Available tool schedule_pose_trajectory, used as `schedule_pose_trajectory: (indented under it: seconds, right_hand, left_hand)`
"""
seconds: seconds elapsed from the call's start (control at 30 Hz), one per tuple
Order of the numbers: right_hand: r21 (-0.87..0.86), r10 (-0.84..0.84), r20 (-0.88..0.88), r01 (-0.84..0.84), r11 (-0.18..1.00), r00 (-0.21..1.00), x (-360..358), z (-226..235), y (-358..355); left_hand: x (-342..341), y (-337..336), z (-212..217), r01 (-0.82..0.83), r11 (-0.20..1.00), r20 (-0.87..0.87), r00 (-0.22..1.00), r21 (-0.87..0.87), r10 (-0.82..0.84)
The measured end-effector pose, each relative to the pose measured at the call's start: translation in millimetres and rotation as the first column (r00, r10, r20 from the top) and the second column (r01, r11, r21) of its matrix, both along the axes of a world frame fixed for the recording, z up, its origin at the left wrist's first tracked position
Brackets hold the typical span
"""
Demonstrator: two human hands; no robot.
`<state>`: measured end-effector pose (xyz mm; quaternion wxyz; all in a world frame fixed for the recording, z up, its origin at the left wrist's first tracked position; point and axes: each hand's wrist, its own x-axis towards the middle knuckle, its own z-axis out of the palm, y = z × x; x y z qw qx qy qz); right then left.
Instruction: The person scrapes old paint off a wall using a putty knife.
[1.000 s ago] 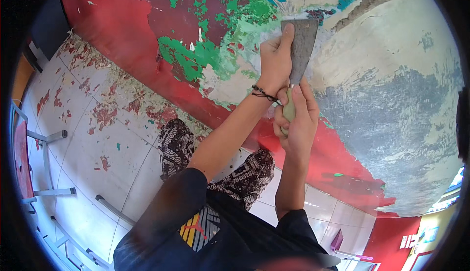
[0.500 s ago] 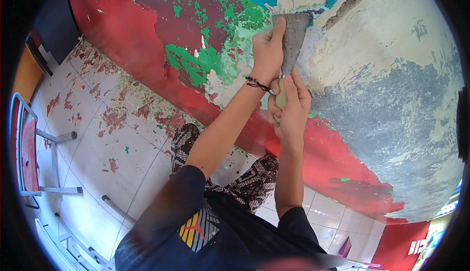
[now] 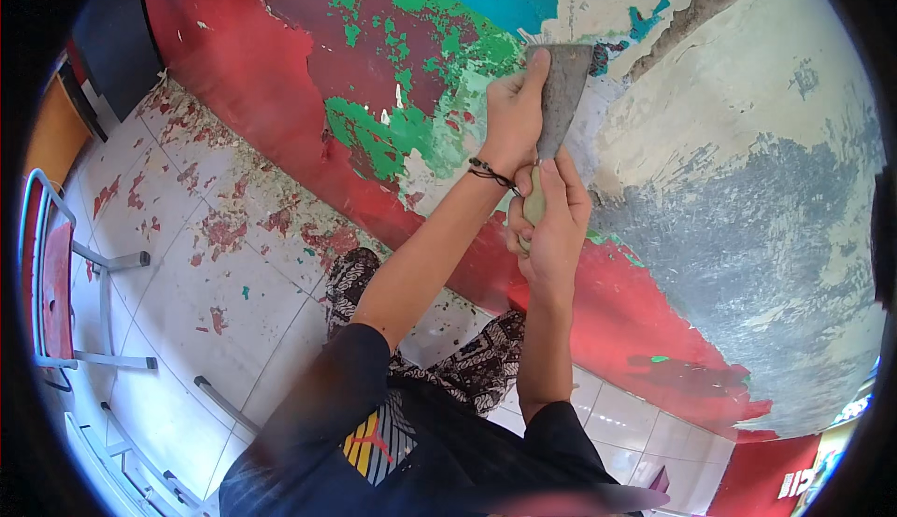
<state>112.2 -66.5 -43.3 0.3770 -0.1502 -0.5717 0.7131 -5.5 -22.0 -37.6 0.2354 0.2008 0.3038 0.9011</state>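
Note:
A paint scraper (image 3: 564, 101) with a wide grey metal blade is held against the wall (image 3: 747, 227), its broad edge at a patch where paint meets pale plaster. My left hand (image 3: 512, 117) grips the blade's left side, thumb laid flat along the metal and fingers curled partly out of sight behind it. Lower down, my right hand (image 3: 553, 223) is wrapped round the pale green handle (image 3: 534, 201). Thin whitish shavings (image 3: 533, 37) stick up at the blade's upper left corner. A dark bracelet (image 3: 492, 173) circles my left wrist.
Red, green, maroon and blue paint peels over the wall, with grey and cream plaster to the right. Paint flakes (image 3: 224, 227) litter the tiled floor (image 3: 177, 330). At the left stands a metal-framed chair (image 3: 58, 293) with a red panel; a dark panel (image 3: 114, 36) rises behind.
The wall, both hands and the scraper all appear slightly lower in the picture. Both grips look the same, and the blade has hardly shifted against the wall.

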Motion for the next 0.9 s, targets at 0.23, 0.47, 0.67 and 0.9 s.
schedule_pose_trajectory:
  seconds: [0.23,0.47,0.67,0.9]
  right_hand:
    - [-0.025,-0.031,0.000,0.031,0.999,1.000,-10,-4,-2]
    - [-0.045,0.013,-0.046,-0.015,0.999,0.999,-9,-13,-9]
    - [-0.143,0.046,-0.131,-0.065,0.988,0.990,-10,-13,-6]
    - [-0.287,-0.012,-0.188,-0.043,0.957,0.982,-19,-20,-11]
  left_hand:
    - [-16,7,-6,-0.088,0.995,-0.110,0.990,-0.050,0.082]
    - [-10,-4,-15,-0.053,0.993,-0.099,0.994,-0.108,0.042]
    - [-6,-6,-12,-0.052,0.997,-0.114,0.993,-0.064,0.044]
    - [-18,-6,-16,-0.077,0.994,-0.269,0.962,-0.081,0.053]
